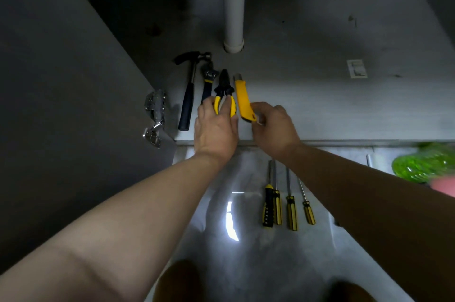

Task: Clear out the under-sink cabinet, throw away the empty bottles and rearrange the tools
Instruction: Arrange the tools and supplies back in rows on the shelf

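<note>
My left hand's fingers [227, 107] rest over the pliers [223, 91] handles, my right hand [273, 124] pinches the utility knife [242, 99], seemingly squaring both beside wrench [208, 80] and hammer [189, 90] on the cabinet floor [307, 94].

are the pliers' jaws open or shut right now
Shut. The pliers lie flat on the cabinet floor, their black tips meeting in one point. The left hand covers the yellow handles.

Bare cabinet floor [320, 104] beyond pipe [233, 6]
</note>
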A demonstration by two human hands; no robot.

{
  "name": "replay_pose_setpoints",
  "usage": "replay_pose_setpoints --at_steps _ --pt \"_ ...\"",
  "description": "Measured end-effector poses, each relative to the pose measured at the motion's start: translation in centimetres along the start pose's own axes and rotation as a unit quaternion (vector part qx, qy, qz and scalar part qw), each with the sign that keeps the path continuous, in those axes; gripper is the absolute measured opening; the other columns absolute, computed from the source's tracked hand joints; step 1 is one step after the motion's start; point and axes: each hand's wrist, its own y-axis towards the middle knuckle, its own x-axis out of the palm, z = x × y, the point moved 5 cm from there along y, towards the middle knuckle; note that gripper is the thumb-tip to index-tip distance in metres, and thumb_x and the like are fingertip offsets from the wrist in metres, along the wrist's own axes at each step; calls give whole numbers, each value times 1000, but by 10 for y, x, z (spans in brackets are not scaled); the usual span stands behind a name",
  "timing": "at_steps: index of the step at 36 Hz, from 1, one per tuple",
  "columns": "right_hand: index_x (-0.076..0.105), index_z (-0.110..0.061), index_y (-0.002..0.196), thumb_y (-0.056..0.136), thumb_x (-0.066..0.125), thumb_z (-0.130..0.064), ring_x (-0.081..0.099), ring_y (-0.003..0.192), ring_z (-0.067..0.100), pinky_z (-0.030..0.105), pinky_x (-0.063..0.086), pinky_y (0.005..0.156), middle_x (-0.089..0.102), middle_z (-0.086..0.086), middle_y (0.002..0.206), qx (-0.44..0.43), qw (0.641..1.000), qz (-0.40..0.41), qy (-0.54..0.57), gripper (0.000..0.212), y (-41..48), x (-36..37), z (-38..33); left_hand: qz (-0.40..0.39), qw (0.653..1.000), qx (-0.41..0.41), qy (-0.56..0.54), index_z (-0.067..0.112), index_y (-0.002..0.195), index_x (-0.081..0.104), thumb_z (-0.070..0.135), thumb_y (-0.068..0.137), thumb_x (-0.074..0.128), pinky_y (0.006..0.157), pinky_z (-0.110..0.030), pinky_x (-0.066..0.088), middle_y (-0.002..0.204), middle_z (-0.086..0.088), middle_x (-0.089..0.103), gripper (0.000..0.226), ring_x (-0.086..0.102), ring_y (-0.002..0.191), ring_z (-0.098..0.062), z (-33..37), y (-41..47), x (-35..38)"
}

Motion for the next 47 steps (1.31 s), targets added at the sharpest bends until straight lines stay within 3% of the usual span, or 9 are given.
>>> replay_pose_setpoints --at_steps 4,10,14,19,29,33,37,41,47 --pt "63 -18 114 93 53 -9 57 85 16 26 45 75 59 2 103 -78 996 -5 -44 25 -21 -22 7 47 996 46 57 17 138 48 28 99 51 99 -40 41 136 -11 44 41 44 122 -29 11 -17 -10" --pt "64 -17 85 97 43 -26 61 63 19 38 53 65 67 3 73 -110 949 -213 -205 25 -73 -22 52 -80 905 402 110 19 118 51 27 92 58 79 -37 45 110 -5 53 28 53 97 -25 53 -71 22" --pt "64 -24 109 93 51 -24 68 90 19 32 55 76 70 1 101 -38 898 -340 -276 20 -99 -8 100 -303 893 329 40 27 128 46 37 103 46 74 -33 43 113 0 54 27 58 99 -21 45 -102 63" --pt "60 -23 107 89 58 -19 64 85 15 30 54 70 67 -3 99 -14 916 -338 -214 19 -116 8 122 -454 864 215 -36 23 125 51 34 100 57 82 -33 49 112 -4 59 28 59 101 -24 39 -125 95" --pt "65 -13 101 89 68 -24 70 88 25 34 57 72 69 8 95 98 907 -300 -277 17 -113 43 125 -463 871 127 -104 19 125 59 31 89 75 88 -32 52 118 -8 68 41 65 105 -26 34 -134 111" --pt "63 -12 88 80 75 -10 65 61 13 21 41 46 58 -1 64 158 896 -309 -278 15 -113 54 128 -447 880 99 -130 25 107 57 30 85 78 87 -35 55 111 -4 69 31 66 101 -24 31 -132 110" --pt "55 -19 71 82 78 -27 54 45 4 18 36 39 56 -7 53 235 900 -300 -213 26 -110 62 131 -447 879 115 -120 19 109 55 24 85 76 74 -26 46 109 -6 66 33 64 96 -24 25 -127 101" --pt "64 -9 72 90 69 -26 62 40 4 12 41 36 64 -4 44 292 858 -396 -146 26 -108 56 125 -494 853 133 -106 16 113 56 15 82 76 69 -26 46 100 -1 60 37 58 87 -20 21 -124 90" --pt "67 6 97 90 68 -12 76 67 17 23 57 53 76 15 74 351 781 -512 -64 19 -116 12 105 -506 840 155 -123 18 112 56 14 82 78 74 -33 53 94 0 63 37 58 82 -18 24 -121 64"
